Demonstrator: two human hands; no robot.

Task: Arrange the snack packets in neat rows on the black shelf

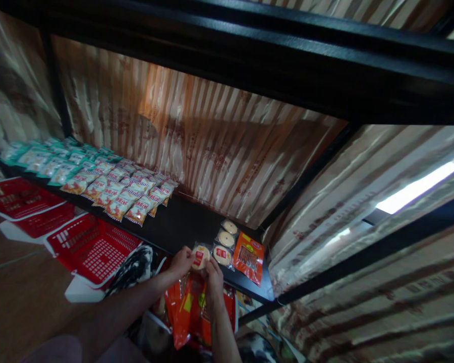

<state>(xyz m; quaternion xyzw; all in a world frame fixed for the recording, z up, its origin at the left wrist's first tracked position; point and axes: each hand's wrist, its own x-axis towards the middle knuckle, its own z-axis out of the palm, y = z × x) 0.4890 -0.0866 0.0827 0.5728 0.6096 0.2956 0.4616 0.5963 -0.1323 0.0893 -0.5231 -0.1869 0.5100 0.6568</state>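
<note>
Between my two hands is a round, pale packaged snack [200, 257] with a red label, at the front edge of the black shelf [185, 222]. My left hand [182, 261] pinches its left side, and my right hand [213, 275] grips its lower right side. Just right of it, three similar round packs [226, 238] lie in a row running back on the shelf. An orange packet [248, 257] lies flat beside them at the shelf's right end. Below my hands, more orange packets [185, 307] fill a basket.
White-and-orange snack bags [123, 199] and teal bags [56, 161] cover the shelf's left part. Red baskets [98, 247] stand below at the left. A black beam [227, 55] crosses overhead, and a slanting post [310, 171] rises at the right.
</note>
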